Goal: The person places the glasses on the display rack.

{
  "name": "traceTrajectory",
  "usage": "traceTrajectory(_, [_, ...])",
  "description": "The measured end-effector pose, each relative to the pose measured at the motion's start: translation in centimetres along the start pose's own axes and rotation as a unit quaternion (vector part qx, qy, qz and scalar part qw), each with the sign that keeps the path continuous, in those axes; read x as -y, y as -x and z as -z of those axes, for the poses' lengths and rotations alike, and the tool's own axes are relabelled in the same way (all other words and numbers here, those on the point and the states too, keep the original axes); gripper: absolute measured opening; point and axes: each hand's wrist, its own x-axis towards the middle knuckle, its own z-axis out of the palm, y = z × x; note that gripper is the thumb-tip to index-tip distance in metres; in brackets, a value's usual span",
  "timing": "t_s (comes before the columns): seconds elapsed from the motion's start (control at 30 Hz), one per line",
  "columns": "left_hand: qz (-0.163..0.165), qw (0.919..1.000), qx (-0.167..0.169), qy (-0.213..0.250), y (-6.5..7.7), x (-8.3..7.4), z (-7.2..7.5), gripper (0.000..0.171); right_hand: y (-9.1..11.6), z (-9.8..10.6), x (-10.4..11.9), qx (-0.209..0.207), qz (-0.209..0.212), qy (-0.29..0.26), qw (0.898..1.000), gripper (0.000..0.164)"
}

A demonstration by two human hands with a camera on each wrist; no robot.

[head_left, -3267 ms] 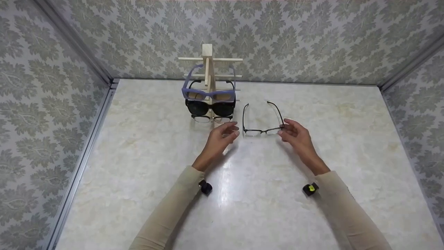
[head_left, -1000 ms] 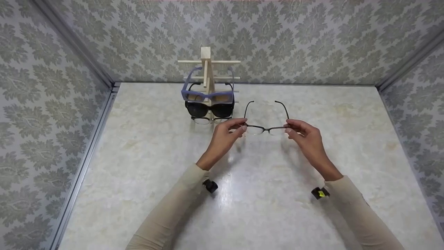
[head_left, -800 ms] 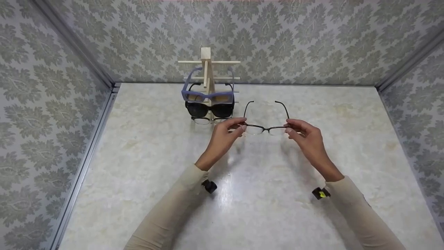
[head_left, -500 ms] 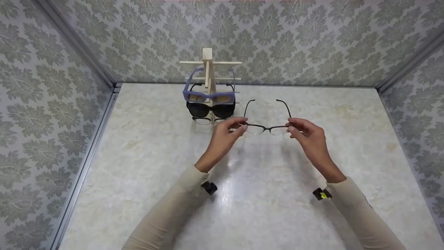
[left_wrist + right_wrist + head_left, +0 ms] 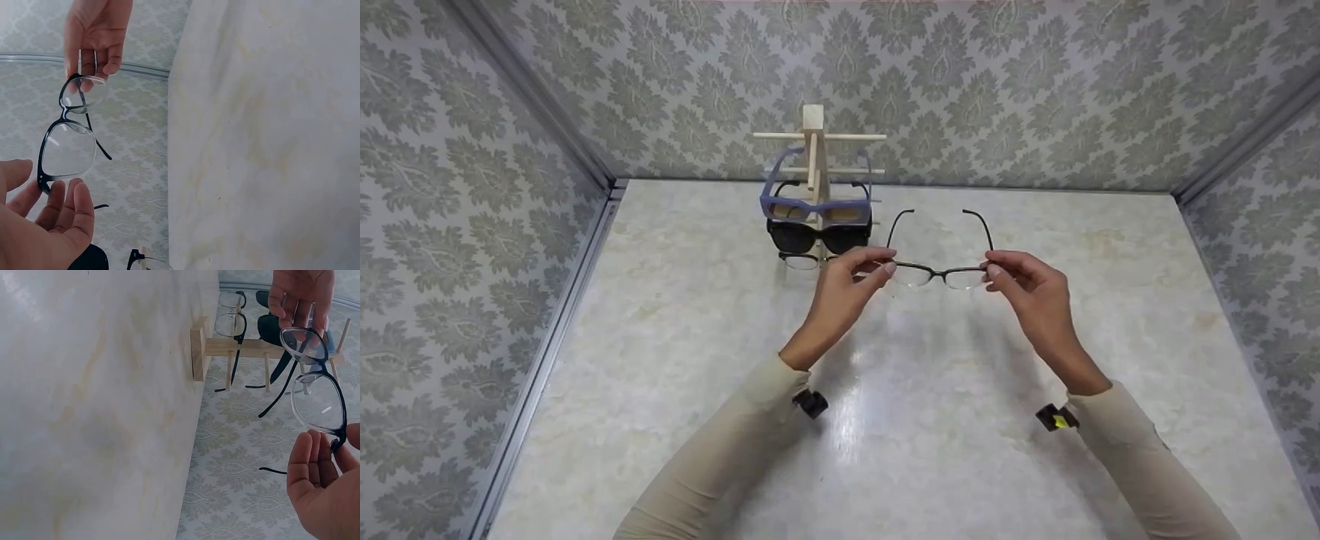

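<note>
Between my two hands is a pair of eyeglasses (image 5: pixel 936 273) with a dark upper rim and clear lower rims, temples unfolded and pointing away from me. My left hand (image 5: pixel 846 291) pinches the left end of the frame between thumb and fingers. At the opposite end my right hand (image 5: pixel 1036 298) pinches the hinge corner the same way. The glasses are held above the table, and their lenses (image 5: pixel 70 149) show clearly in the left wrist view. In the right wrist view the far lens (image 5: pixel 304 346) overlaps the display stand.
A wooden display stand (image 5: pixel 813 118) with crossbars rises at the back, left of the held glasses. On it hang blue-purple glasses (image 5: pixel 815 210), black sunglasses (image 5: pixel 795 238) and clear-lens glasses (image 5: pixel 801 262), partly hidden by my left hand. Patterned walls (image 5: pixel 945 90) enclose the marbled table (image 5: pixel 720 420).
Earlier only my right hand held the glasses, low near the table. My left hand has since gripped the other end, and the glasses have risen and tilted to show more lens.
</note>
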Motion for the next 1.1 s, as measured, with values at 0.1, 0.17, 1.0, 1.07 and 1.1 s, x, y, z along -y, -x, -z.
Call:
traceTrajectory(0.1, [-0.002, 0.9998, -0.008, 0.018, -0.1, -0.3, 0.0, 0.025, -0.1, 0.0, 0.5, -0.001, 0.004, -0.004, 1.000, 0.024])
traceTrajectory(0.17, [-0.005, 0.9996, -0.012, 0.024, -0.2, -0.5, 0.0, 0.025, -0.2, -0.1, 0.9, -0.002, 0.006, -0.005, 1.000, 0.024])
traceTrajectory(1.0, [-0.044, 0.9983, -0.032, 0.019, -0.9, -3.3, 1.2, 0.029, -1.9, -0.9, 3.7, -0.005, 0.032, -0.012, 0.999, 0.022])
traceTrajectory(1.07, [-0.048, 0.9981, -0.035, 0.019, -1.1, -3.5, 1.4, 0.028, -2.1, -0.9, 3.9, -0.004, 0.037, -0.013, 0.999, 0.022])
traceTrajectory(1.1, [-0.050, 0.9979, -0.036, 0.020, -1.1, -3.7, 1.5, 0.028, -2.2, -1.0, 4.0, -0.003, 0.040, -0.015, 0.999, 0.022])
